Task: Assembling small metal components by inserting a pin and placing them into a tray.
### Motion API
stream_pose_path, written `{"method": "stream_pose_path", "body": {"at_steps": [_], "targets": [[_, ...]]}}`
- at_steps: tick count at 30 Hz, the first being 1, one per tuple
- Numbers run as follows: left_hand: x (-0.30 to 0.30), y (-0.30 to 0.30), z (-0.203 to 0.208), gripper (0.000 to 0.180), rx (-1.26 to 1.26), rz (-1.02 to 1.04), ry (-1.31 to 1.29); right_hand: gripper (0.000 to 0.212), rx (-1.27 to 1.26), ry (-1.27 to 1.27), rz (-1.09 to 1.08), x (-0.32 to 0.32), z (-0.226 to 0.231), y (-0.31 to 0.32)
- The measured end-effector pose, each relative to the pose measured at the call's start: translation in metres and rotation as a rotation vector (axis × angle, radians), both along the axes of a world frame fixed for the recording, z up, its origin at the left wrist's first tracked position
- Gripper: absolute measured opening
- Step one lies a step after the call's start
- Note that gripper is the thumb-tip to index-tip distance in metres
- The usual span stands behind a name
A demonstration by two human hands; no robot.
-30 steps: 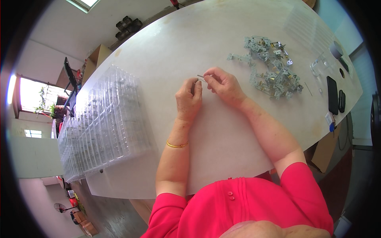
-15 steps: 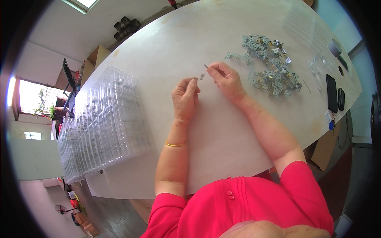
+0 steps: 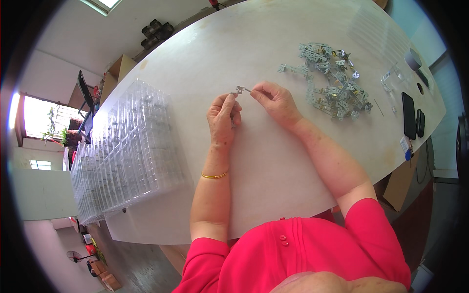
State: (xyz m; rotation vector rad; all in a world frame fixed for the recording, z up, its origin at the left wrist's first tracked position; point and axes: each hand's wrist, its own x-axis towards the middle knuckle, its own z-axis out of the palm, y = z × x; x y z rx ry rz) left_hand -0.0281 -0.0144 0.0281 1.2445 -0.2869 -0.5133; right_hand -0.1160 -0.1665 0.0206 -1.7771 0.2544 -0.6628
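Both hands, the left hand [image 3: 223, 115] and right hand [image 3: 276, 100], pinched one small metal part [image 3: 239, 90] between them above mid-table [image 3: 273, 171]. Bare table lay all around them, with clear plastic trays [image 3: 129, 151] along the left edge and a pile of metal parts [image 3: 332, 80] far right.

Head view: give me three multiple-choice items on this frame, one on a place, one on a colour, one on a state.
1. Where is the pile of metal parts?
A. on the table to the right of the hands
B. on the trays
C. on the floor

2. What colour is the bangle on the left wrist?
A. black
B. gold
C. blue

3. How is the small metal piece held?
A. lying alone on the table
B. inside a fist
C. between the fingertips of both hands

Answers:
1 A, the pile lies on the white table beyond the right hand.
2 B, it shows as a thin gold band.
3 C, the left hand and the right hand both pinch it above the table.
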Motion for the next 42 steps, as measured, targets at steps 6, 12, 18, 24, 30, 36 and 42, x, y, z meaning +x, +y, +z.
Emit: {"method": "stream_pose_path", "body": {"at_steps": [6, 12, 18, 24, 30, 36, 42], "targets": [[-0.001, 0.001, 0.0, 0.017, 0.039, -0.031, -0.032, 0.011, -0.023, 0.047, 0.013, -0.002, 0.002, -0.002], [-0.004, 0.0, 0.0, 0.016, 0.052, -0.017, -0.076, 0.011, -0.045, 0.043, 0.006, -0.001, 0.001, -0.001], [-0.004, 0.0, -0.002, 0.015, 0.1, 0.011, -0.222, 0.011, -0.095, 0.013, -0.008, -0.002, 0.002, 0.0], [-0.005, -0.002, -0.002, 0.014, 0.179, -0.014, -0.279, 0.012, 0.055, 0.079, 0.042, -0.006, 0.013, 0.0], [-0.008, -0.001, 0.003, 0.013, 0.199, -0.036, -0.27, 0.013, 0.277, 0.131, 0.149, -0.005, 0.009, -0.004], [-0.007, -0.003, -0.003, 0.012, 0.249, -0.042, -0.407, 0.018, 0.348, 0.15, 0.268, -0.005, 0.011, -0.012], [-0.008, -0.001, 0.001, 0.013, 0.272, -0.098, -0.424, 0.021, 0.442, 0.211, 0.383, -0.006, 0.014, -0.02]]}}
